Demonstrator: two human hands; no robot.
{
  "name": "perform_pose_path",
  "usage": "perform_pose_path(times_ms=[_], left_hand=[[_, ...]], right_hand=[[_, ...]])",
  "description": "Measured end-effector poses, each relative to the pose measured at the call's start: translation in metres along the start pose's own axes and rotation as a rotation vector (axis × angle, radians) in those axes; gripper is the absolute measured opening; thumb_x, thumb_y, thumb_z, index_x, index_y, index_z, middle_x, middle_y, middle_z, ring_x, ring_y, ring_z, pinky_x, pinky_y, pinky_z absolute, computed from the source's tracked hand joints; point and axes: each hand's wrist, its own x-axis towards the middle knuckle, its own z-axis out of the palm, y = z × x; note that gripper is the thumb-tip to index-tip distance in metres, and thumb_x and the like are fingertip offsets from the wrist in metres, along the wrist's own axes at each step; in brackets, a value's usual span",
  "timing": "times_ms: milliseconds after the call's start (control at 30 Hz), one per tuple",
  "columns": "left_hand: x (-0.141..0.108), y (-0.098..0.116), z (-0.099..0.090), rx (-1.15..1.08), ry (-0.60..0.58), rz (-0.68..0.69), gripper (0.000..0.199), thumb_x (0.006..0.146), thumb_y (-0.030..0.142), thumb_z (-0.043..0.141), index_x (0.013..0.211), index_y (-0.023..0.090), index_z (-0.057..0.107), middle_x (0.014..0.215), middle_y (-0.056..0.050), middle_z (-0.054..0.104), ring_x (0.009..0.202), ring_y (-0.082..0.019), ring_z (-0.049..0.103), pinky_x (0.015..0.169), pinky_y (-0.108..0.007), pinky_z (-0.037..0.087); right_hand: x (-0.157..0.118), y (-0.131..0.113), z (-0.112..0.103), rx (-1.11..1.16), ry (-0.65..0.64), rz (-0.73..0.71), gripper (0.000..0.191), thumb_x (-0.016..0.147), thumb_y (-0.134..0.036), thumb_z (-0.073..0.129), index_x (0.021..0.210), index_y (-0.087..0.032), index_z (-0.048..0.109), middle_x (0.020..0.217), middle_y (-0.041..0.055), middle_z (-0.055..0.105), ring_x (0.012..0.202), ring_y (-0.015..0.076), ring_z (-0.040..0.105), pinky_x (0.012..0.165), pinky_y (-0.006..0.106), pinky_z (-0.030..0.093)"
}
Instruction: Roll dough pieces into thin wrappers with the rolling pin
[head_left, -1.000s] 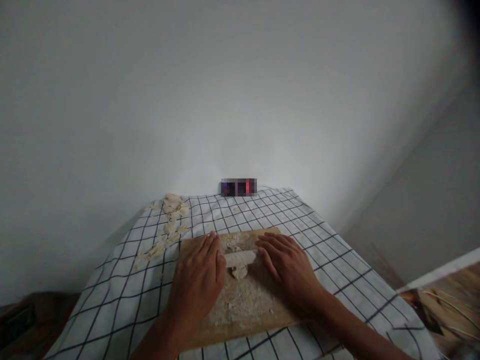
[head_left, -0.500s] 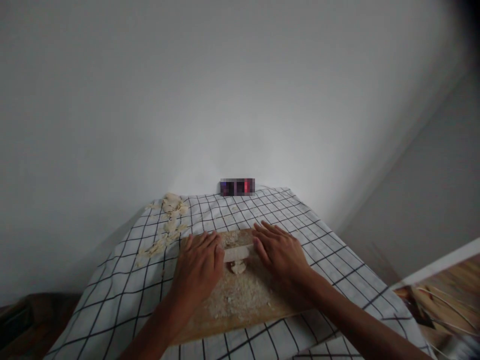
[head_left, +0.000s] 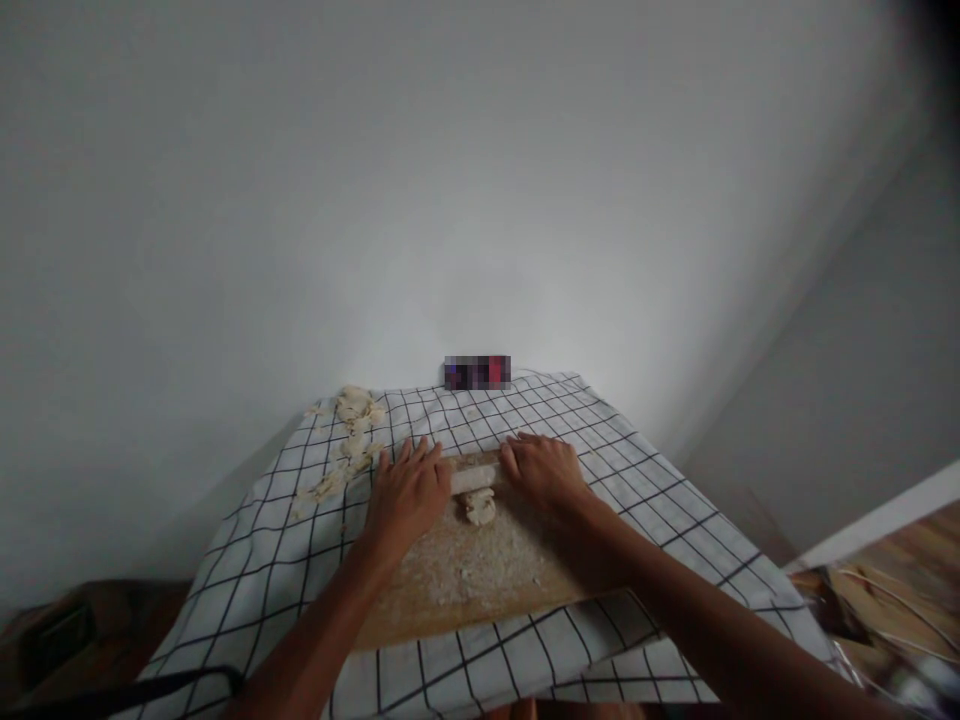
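Observation:
A pale rolling pin point(head_left: 475, 479) lies across the far part of a floured wooden board point(head_left: 480, 580). My left hand point(head_left: 409, 492) rests on the pin's left end, and my right hand point(head_left: 545, 470) bears on its right end. The fingers of both hands reach forward over the pin, and the hands cover its ends. A small piece of dough point(head_left: 480, 507) sits on the board just on the near side of the pin, between my hands. Flour is scattered over the board.
A black-and-white checked cloth point(head_left: 660, 510) covers the table. Flattened dough pieces point(head_left: 356, 405) lie along its far left side. A blurred dark object point(head_left: 478, 373) stands at the back by the wall point(head_left: 480, 200). A dark strap-like thing point(head_left: 180, 680) shows at lower left.
Both hands and the rolling pin have moved forward, away from me, toward the board's far edge. More of the dough piece shows on the near side of the pin. The view has shifted slightly.

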Motion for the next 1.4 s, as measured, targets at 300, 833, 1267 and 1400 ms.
perform_pose_path(times_ms=[300, 833, 1267, 1400], left_hand=[[-0.026, 0.014, -0.011, -0.024, 0.117, 0.029, 0.051, 0.110, 0.024, 0.037, 0.150, 0.013, 0.068, 0.157, -0.015, 0.065, 0.153, -0.034, 0.055, 0.125, -0.057, 0.046], [-0.082, 0.022, -0.006, -0.132, 0.208, 0.129, 0.053, 0.112, 0.026, 0.035, 0.158, 0.015, 0.059, 0.161, -0.014, 0.061, 0.150, -0.028, 0.059, 0.129, -0.057, 0.043], [-0.042, 0.020, -0.017, -0.126, 0.070, 0.053, 0.047, 0.112, 0.025, 0.036, 0.144, 0.021, 0.069, 0.151, -0.009, 0.071, 0.143, -0.027, 0.062, 0.120, -0.051, 0.047], [-0.033, 0.017, -0.020, -0.043, 0.068, 0.082, 0.046, 0.110, 0.022, 0.039, 0.146, 0.022, 0.067, 0.145, -0.011, 0.074, 0.131, -0.028, 0.068, 0.107, -0.048, 0.051]], right_hand=[[-0.038, 0.003, -0.002, 0.111, 0.123, -0.117, 0.044, 0.117, -0.029, 0.039, 0.124, -0.019, 0.081, 0.150, 0.0106, 0.071, 0.144, 0.0247, 0.062, 0.129, 0.042, 0.036], [-0.070, 0.004, 0.009, 0.169, 0.089, -0.113, 0.047, 0.117, -0.031, 0.036, 0.140, -0.020, 0.075, 0.155, 0.0084, 0.067, 0.148, 0.0246, 0.059, 0.128, 0.046, 0.038], [-0.030, 0.004, -0.003, 0.061, 0.008, -0.078, 0.045, 0.116, -0.034, 0.038, 0.126, -0.022, 0.080, 0.139, 0.0100, 0.076, 0.126, 0.0259, 0.071, 0.106, 0.038, 0.051], [-0.023, 0.007, -0.001, 0.066, -0.034, -0.066, 0.048, 0.116, -0.035, 0.035, 0.135, -0.026, 0.077, 0.142, 0.0071, 0.075, 0.127, 0.0264, 0.071, 0.103, 0.038, 0.053]])
